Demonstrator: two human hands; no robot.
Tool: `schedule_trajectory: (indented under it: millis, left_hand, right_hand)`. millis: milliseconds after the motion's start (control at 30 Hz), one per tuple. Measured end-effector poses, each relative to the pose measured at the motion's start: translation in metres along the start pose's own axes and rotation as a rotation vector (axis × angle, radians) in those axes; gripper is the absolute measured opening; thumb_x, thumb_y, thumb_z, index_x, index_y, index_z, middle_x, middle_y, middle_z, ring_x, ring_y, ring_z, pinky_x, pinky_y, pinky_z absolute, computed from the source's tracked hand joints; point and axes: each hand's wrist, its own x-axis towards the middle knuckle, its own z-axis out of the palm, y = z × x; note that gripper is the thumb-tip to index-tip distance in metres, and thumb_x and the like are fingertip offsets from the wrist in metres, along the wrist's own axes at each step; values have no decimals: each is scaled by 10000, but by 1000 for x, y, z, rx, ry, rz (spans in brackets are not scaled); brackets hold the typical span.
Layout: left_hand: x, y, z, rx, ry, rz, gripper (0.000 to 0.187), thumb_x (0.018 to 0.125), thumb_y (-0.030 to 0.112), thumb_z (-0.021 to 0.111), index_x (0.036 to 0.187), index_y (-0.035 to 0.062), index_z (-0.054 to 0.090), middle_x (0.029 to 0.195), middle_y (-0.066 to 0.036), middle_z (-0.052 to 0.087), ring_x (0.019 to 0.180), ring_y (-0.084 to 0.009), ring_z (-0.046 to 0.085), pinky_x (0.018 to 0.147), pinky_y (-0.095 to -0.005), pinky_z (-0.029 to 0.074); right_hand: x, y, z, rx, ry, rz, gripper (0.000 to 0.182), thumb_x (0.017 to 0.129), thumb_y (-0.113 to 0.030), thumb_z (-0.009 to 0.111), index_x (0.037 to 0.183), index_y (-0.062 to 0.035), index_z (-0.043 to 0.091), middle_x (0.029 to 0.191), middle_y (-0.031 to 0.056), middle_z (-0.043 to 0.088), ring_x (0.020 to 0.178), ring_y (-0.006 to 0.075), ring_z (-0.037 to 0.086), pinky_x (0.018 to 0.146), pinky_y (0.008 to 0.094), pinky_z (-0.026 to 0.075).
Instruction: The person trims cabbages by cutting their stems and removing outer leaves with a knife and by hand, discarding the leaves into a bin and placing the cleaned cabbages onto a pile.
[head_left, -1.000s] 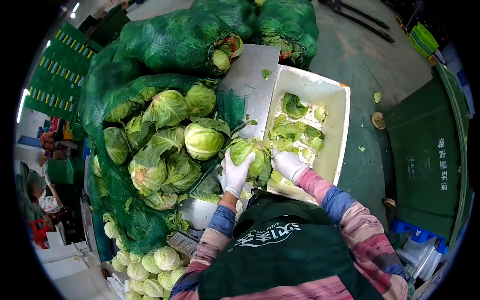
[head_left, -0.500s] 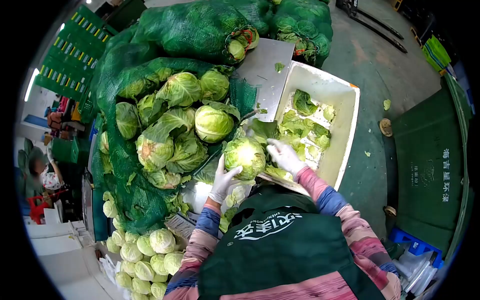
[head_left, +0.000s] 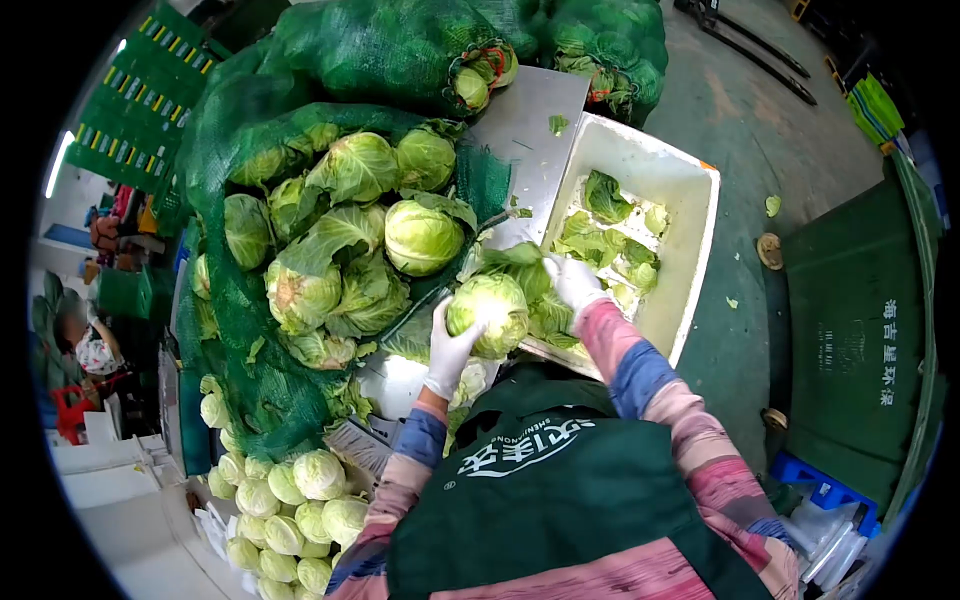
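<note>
A pale green cabbage (head_left: 490, 318) rests against my gloved left hand (head_left: 452, 350), whose fingers curve around its left and lower side. My right hand (head_left: 577, 285), also in a white glove, pinches the edge of a green outer cabbage leaf (head_left: 520, 262) at the cabbage's upper right; its fingertips are partly hidden. Just right of that hand stands a white foam box (head_left: 697, 250) with loose leaves (head_left: 604, 198) in it. To the left, an opened green mesh sack (head_left: 225, 330) holds several leafy cabbages (head_left: 424, 238).
Trimmed cabbages (head_left: 284, 535) are piled at the lower left. Full mesh sacks (head_left: 370, 60) lie behind the metal tabletop (head_left: 525, 115). A large green bin (head_left: 850, 320) stands at the right, and pallet-jack forks (head_left: 760, 50) extend over the floor. Another person (head_left: 97, 350) is at the far left.
My right hand has turned and shifted slightly right and up, closing on the outer leaf, which now stands away from the cabbage. My left hand still holds the cabbage in nearly the same place.
</note>
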Motion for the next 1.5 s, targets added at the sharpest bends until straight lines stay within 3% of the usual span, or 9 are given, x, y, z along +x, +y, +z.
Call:
schedule_trajectory:
  millis: [133, 333, 433, 700, 867, 933, 1067, 1200, 1500]
  left_hand:
    - [-19, 5, 14, -84, 132, -81, 684, 764, 133, 785, 1278, 10, 352, 1181, -141, 525, 1038, -195, 558, 902, -307, 480]
    - [-25, 24, 43, -226, 355, -384, 725, 747, 143, 804, 1260, 30, 305, 1204, -160, 475, 1063, -201, 532, 888, -306, 481]
    - [-18, -4, 39, -102, 277, -247, 795, 771, 253, 782, 1331, 129, 232, 1256, -172, 428, 1060, -281, 541, 684, -435, 566]
    - [-10, -9, 52, 32, 501, -184, 789, 756, 199, 800, 1336, 10, 301, 1282, -188, 392, 1115, -236, 506, 915, -316, 458]
    - [-16, 30, 77, -141, 517, -187, 824, 743, 233, 811, 1347, 23, 291, 1290, -243, 371, 1193, -307, 412, 1033, -384, 357]
    - [-19, 14, 81, 368, 646, -25, 844, 730, 336, 817, 1347, 47, 319, 1281, -223, 373, 1152, -304, 443, 988, -397, 401]
    - [-28, 23, 58, 488, 475, -94, 942, 660, 374, 852, 1350, 43, 302, 1292, -245, 345, 1235, -334, 341, 1050, -446, 304]
    - [-18, 48, 44, 978, 224, 393, 1075, 559, 422, 870, 1356, -43, 319, 1319, -243, 373, 1232, -385, 342, 1063, -472, 289]
    - [-11, 42, 52, 1000, 127, 240, 1070, 559, 470, 837, 1345, -71, 352, 1297, -249, 396, 1197, -409, 375, 1013, -476, 345]
  right_hand:
    - [-37, -14, -1, 95, -46, -8, 524, 998, -363, 380, 1433, -72, 351, 823, 263, 649, 729, 411, 632, 712, 471, 509]
    - [-89, -59, 15, -154, -9, -210, 540, 976, -398, 444, 1421, -97, 386, 627, 228, 604, 567, 403, 596, 561, 488, 470]
    - [-86, -59, 19, -208, 15, -192, 558, 973, -433, 425, 1420, -102, 380, 622, 217, 608, 562, 394, 605, 550, 478, 482]
    - [-67, -80, 8, -158, -49, -86, 534, 984, -449, 361, 1378, -99, 447, 744, 213, 663, 699, 388, 654, 633, 481, 513]
    - [-47, -80, 7, -191, -6, -69, 493, 981, -446, 371, 1295, -105, 540, 790, 229, 661, 733, 402, 647, 661, 492, 510]
    - [-35, -70, 12, -182, -18, -77, 485, 982, -438, 373, 1259, -85, 556, 808, 228, 663, 753, 404, 646, 677, 490, 512]
    - [-53, -58, 7, -201, -29, -200, 499, 981, -451, 383, 1334, -117, 497, 759, 240, 647, 697, 407, 638, 642, 491, 504]
    - [-64, -47, 0, -283, -100, -351, 553, 969, -496, 390, 1432, -193, 380, 690, 227, 629, 624, 403, 623, 597, 489, 499]
    - [-71, -50, 1, -275, -73, -295, 530, 976, -477, 389, 1436, -214, 370, 670, 219, 623, 612, 404, 621, 586, 485, 500]
